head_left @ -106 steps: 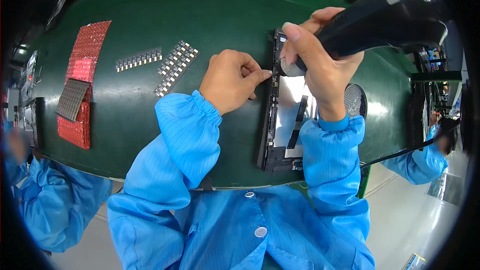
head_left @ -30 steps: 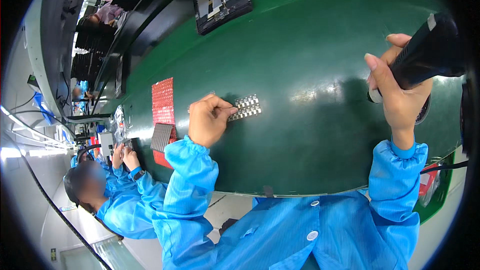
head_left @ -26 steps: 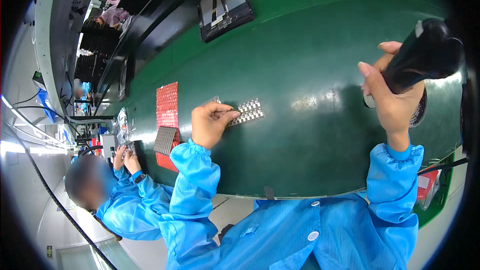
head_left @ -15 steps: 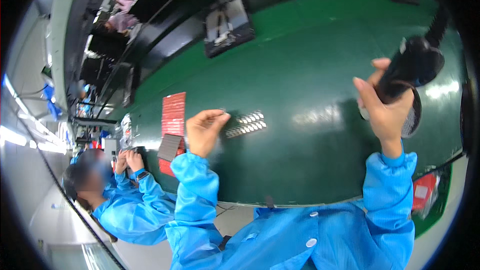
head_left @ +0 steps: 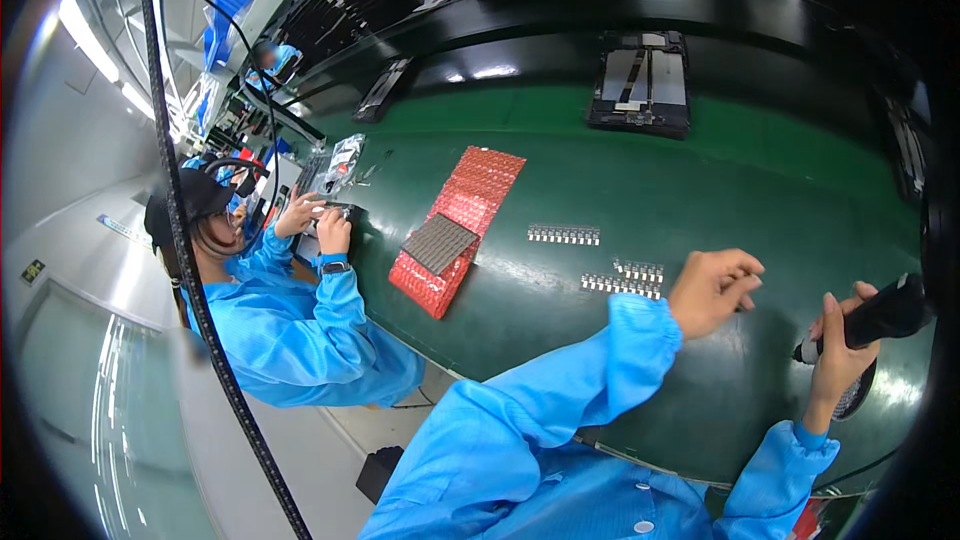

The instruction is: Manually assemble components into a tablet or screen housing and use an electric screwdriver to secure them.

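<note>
My right hand (head_left: pixel 840 355) is wrapped round a black barrel-shaped tool (head_left: pixel 885 312) with a narrow tip, held over the bench at the right. Below it, a round dark mesh-faced object (head_left: pixel 856 396) is partly hidden by that hand. To its left is my left hand (head_left: pixel 712 292), its fingers curled in toward the thumb; anything between them is too small to make out. Beside the left wrist lie strips of small silver pieces (head_left: pixel 622 284). Another such strip (head_left: pixel 563 235) sits a little farther off.
A red bubble-wrap sheet (head_left: pixel 490 180) lies to the left with a grey-brown ribbed block (head_left: pixel 440 243) on it. An opened flat device (head_left: pixel 640 85) stands on the black ledge at the back. At the left, a co-worker in blue (head_left: pixel 290 330) handles something small.
My view has swung left. My left hand has gone from the left of the silver strips to their right, nearer the tool. My right hand keeps its hold on the tool.
</note>
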Action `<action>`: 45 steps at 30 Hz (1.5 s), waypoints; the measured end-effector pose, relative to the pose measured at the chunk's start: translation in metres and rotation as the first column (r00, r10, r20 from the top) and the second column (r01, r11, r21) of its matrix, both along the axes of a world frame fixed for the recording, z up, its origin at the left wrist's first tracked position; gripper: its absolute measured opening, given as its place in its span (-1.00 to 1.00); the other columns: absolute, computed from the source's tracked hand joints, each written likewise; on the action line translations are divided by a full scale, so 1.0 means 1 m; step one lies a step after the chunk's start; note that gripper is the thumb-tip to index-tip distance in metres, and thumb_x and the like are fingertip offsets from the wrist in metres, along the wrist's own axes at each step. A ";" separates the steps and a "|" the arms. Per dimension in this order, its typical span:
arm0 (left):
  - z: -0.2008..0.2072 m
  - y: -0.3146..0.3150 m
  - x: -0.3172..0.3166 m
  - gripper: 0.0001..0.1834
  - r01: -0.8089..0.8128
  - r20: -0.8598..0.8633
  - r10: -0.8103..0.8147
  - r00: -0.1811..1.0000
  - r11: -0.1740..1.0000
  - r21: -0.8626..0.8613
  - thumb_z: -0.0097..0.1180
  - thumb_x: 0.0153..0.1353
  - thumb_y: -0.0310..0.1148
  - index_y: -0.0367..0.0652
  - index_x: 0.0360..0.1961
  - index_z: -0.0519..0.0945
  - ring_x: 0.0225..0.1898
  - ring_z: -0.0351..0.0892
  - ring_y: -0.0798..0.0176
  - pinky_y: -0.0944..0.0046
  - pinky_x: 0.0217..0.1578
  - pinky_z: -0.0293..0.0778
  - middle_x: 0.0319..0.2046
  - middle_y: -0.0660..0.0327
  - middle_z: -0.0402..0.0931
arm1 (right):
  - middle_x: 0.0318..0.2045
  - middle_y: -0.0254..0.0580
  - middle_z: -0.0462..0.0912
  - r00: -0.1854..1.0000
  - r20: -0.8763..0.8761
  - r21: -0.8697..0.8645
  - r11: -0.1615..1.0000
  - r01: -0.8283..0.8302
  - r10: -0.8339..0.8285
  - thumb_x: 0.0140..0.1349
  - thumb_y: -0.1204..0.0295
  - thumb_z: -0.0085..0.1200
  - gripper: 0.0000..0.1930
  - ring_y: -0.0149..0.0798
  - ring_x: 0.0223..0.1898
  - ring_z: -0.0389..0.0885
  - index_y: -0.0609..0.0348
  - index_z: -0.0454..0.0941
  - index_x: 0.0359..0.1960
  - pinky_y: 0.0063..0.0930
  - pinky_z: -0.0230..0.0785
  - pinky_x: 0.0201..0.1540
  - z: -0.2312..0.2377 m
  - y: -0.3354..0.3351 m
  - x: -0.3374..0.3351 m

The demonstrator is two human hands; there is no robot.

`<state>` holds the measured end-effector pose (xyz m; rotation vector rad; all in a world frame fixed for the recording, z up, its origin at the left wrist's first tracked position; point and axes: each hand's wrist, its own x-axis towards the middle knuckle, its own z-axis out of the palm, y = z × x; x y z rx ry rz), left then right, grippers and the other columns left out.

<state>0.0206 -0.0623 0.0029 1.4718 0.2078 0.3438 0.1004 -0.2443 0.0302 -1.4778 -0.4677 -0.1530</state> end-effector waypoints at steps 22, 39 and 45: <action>-0.024 -0.005 0.005 -0.69 0.022 0.184 -0.051 0.982 0.988 0.155 -0.18 0.02 -0.77 -0.43 -0.27 0.57 -0.37 0.63 0.23 0.33 -0.37 0.55 -0.13 -0.07 0.53 | -0.53 -0.31 0.38 0.996 0.011 0.001 0.996 -0.086 0.086 0.20 0.57 0.06 -0.63 -0.46 -0.53 0.36 0.35 0.28 0.03 -0.57 0.26 -0.37 -0.013 -0.013 0.014; -0.021 -0.008 0.009 -0.71 0.047 0.193 -0.092 0.977 0.973 0.226 -0.15 0.02 -0.76 -0.46 -0.26 0.57 -0.34 0.65 0.19 0.29 -0.31 0.57 -0.17 -0.05 0.56 | -0.12 -0.08 0.54 0.993 0.088 -0.118 0.990 -0.073 0.083 0.22 0.45 0.03 -0.38 -0.47 -0.44 0.47 0.33 0.05 0.27 -0.64 0.33 -0.31 0.013 -0.003 0.000; -0.018 -0.004 -0.001 -0.68 0.009 0.162 -0.051 0.985 0.968 0.251 -0.15 0.04 -0.77 -0.40 -0.22 0.57 -0.32 0.66 0.20 0.30 -0.29 0.58 -0.14 -0.04 0.56 | -0.64 -0.29 0.38 0.983 -0.086 0.104 0.983 -0.152 0.161 0.03 0.62 0.12 -0.34 -0.44 -0.67 0.39 0.29 0.11 0.19 -0.64 0.31 -0.57 0.012 0.006 -0.010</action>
